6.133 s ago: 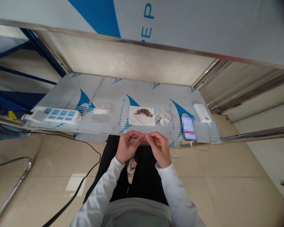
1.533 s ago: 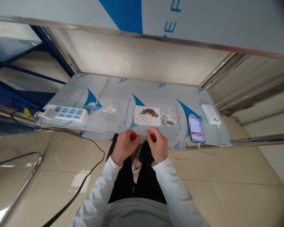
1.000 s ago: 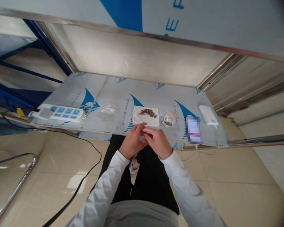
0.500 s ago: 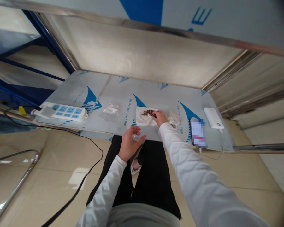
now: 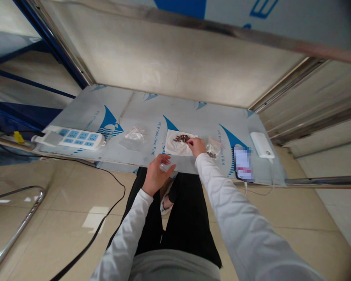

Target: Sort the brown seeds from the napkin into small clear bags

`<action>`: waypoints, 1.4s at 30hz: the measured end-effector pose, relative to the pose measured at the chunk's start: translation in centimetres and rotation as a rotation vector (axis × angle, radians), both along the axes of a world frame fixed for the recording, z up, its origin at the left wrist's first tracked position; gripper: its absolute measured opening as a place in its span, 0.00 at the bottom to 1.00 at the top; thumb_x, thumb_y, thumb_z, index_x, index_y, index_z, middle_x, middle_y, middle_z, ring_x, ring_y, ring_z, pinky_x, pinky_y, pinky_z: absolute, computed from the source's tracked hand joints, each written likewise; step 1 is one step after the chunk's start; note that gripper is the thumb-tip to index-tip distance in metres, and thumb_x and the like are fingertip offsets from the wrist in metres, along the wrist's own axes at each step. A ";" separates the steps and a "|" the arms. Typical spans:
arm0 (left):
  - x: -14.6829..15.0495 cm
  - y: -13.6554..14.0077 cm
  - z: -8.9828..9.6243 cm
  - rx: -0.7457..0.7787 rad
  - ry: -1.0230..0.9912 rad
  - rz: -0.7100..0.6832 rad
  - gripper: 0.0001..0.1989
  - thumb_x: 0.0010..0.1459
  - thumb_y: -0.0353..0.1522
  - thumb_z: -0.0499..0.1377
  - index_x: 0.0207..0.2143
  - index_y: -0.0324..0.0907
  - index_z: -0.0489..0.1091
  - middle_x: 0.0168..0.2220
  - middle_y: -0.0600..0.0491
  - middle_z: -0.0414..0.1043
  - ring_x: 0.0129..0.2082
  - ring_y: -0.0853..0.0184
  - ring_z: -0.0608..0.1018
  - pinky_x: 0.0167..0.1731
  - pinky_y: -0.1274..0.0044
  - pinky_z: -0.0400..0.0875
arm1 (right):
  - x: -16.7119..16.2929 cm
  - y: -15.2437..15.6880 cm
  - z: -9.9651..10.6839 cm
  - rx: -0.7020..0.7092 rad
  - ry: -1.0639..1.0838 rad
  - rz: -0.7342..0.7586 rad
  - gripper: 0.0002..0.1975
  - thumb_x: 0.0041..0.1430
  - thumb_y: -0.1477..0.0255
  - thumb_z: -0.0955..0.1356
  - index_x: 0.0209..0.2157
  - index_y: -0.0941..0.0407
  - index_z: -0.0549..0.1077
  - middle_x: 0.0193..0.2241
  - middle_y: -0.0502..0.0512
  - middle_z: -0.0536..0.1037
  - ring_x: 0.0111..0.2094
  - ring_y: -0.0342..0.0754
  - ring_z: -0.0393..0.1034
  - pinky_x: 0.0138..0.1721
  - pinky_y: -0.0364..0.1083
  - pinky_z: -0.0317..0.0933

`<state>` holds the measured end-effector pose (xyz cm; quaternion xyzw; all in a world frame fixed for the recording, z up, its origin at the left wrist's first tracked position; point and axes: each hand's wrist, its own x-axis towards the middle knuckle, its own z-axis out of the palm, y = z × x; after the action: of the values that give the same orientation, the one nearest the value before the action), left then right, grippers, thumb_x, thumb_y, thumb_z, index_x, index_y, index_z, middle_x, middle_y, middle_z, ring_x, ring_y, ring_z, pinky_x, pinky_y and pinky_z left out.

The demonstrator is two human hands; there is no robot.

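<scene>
Head view: right hand at the brown pile, left hand holding clear plastic

Two hands. Right hand (image 5: 197,146): fingers bunched, tips at the near-right end of one pile of small dark-brown elongated pieces (image 5: 180,138). Can't tell if a piece is pinched. Left hand (image 5: 158,174): half-curled, thumb apart from fingers, around one small clear plastic item (image 5: 164,167) by the near edge; its exact shape is unclear.

Pile sits on one white, roughly square cloth-like sheet (image 5: 175,148); pieces overlap, too small to count. Sheet lies on the grey film-covered surface (image 5: 146,113).

Clear plastic bags lying on the surface: two. Left bag (image 5: 134,134), reddish strip at top, well apart from the sheet. Right bag (image 5: 215,145), just beyond the right hand, dark bits in its near end.

One white power strip with blue socket faces in two rows (image 5: 78,137), far left. One phone with a pixelated screen (image 5: 242,164), one white rounded power bank (image 5: 262,144), both far right, each with a white cable at its near end.

Writing: film reads "PE Protective Film" in full left of the sheet; two more prints partly covered or faint. Upper panel (image 5: 231,17): large blue "E", cut off.
</scene>
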<state>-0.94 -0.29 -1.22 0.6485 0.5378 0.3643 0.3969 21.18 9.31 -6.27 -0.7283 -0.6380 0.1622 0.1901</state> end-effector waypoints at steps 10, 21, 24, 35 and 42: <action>1.0 1.4 0.0 0.081 0.037 -0.008 0.13 0.49 0.33 0.63 0.37 0.42 0.65 0.30 0.54 0.72 0.31 0.68 0.76 0.37 0.75 0.69 | -1.3 -0.9 3.6 0.089 0.191 -0.049 0.09 0.49 0.81 0.67 0.32 0.59 0.78 0.32 0.57 0.81 0.34 0.47 0.75 0.43 0.46 0.66; 4.0 1.2 3.1 0.194 -0.050 -0.065 0.14 0.46 0.25 0.59 0.37 0.42 0.64 0.35 0.51 0.73 0.36 0.64 0.76 0.38 0.75 0.67 | -6.7 -10.6 12.0 0.181 0.791 0.112 0.08 0.52 0.68 0.70 0.34 0.55 0.78 0.35 0.55 0.80 0.36 0.49 0.75 0.42 0.49 0.70; 3.9 0.7 3.7 0.191 -0.056 -0.047 0.13 0.46 0.25 0.60 0.36 0.42 0.64 0.34 0.51 0.73 0.36 0.64 0.76 0.38 0.75 0.68 | -6.6 -10.8 12.6 0.191 0.686 0.156 0.08 0.55 0.68 0.68 0.36 0.54 0.78 0.36 0.54 0.80 0.35 0.49 0.75 0.40 0.48 0.71; 3.3 -0.4 3.6 0.199 -0.133 -0.015 0.12 0.48 0.24 0.58 0.36 0.42 0.64 0.35 0.53 0.73 0.36 0.66 0.76 0.38 0.77 0.68 | -7.4 -12.3 13.3 0.331 0.199 0.375 0.10 0.61 0.69 0.66 0.42 0.51 0.75 0.37 0.54 0.79 0.41 0.50 0.72 0.44 0.49 0.65; 1.9 -0.1 2.5 0.182 -0.112 0.071 0.11 0.51 0.32 0.61 0.37 0.42 0.64 0.30 0.55 0.72 0.33 0.68 0.75 0.38 0.77 0.67 | -3.2 -7.8 9.0 0.265 0.117 0.090 0.11 0.60 0.71 0.64 0.42 0.57 0.75 0.39 0.57 0.78 0.33 0.45 0.71 0.38 0.44 0.65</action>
<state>0.98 -0.34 1.29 0.6411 0.5020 0.4612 0.3524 17.97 1.49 2.69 -0.6569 -0.6735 0.1270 0.3141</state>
